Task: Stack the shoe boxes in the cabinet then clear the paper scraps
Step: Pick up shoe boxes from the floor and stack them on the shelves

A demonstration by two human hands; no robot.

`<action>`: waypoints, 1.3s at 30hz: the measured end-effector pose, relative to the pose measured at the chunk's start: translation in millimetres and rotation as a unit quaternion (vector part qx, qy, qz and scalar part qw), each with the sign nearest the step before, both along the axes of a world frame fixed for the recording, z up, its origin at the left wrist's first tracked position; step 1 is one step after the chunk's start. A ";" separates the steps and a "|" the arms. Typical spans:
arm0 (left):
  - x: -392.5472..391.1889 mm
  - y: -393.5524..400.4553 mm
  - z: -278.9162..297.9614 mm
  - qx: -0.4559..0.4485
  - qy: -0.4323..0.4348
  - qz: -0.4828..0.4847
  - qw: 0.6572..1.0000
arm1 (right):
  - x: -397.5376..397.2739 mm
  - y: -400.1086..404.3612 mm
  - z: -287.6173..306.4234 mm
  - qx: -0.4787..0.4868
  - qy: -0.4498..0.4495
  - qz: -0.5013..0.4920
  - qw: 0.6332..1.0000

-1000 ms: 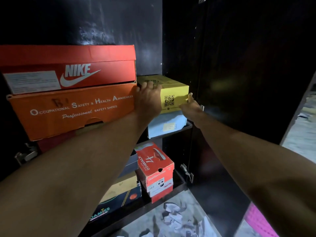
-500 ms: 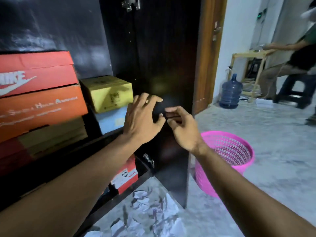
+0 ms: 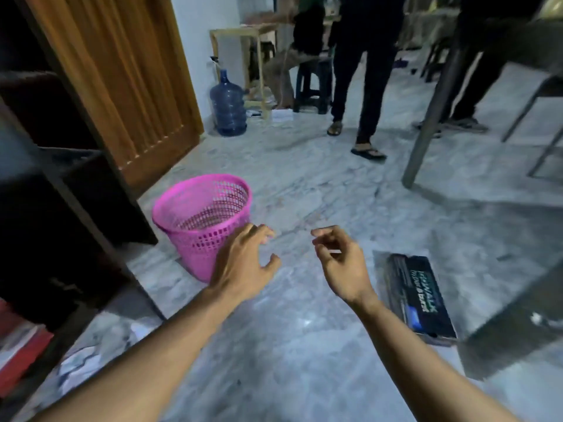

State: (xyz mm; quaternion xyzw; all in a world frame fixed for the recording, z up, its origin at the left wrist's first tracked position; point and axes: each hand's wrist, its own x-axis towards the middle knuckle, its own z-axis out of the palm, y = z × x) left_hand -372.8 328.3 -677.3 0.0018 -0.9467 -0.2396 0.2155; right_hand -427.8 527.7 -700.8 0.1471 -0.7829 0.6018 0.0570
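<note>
My left hand (image 3: pixel 243 263) and my right hand (image 3: pixel 341 263) hang in mid-air over the marble floor, fingers loosely curled, holding nothing. A black shoe box (image 3: pixel 417 296) lies flat on the floor to the right of my right hand. The dark cabinet (image 3: pixel 61 208) fills the left edge, with a red shoe box (image 3: pixel 18 351) showing at its bottom. White paper scraps (image 3: pixel 82 360) lie on the floor by the cabinet's foot, under my left forearm. A pink mesh basket (image 3: pixel 201 220) stands on the floor just beyond my left hand.
A wooden door (image 3: pixel 122 86) stands behind the basket. A blue water jug (image 3: pixel 228 105) sits by the wall. People's legs (image 3: pixel 362 86) stand at the back. A grey table leg (image 3: pixel 432 117) slants down at right.
Both hands have left the yellow box in the cabinet and dropped away. My view has swung right, from the cabinet shelves to the floor, the basket and the black box.
</note>
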 end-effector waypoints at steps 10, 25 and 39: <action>-65.4 183.2 -170.5 0.142 -0.308 -0.083 0.937 | -34.4 219.1 -194.7 0.180 -0.241 -0.318 0.899; -103.9 258.5 -322.5 0.354 -0.414 0.003 0.839 | -64.5 268.2 -303.7 0.158 -0.303 -0.316 0.885; -25.1 238.7 -334.7 0.494 -0.364 0.058 0.788 | 40.5 189.4 -311.4 0.071 -0.292 -0.188 0.935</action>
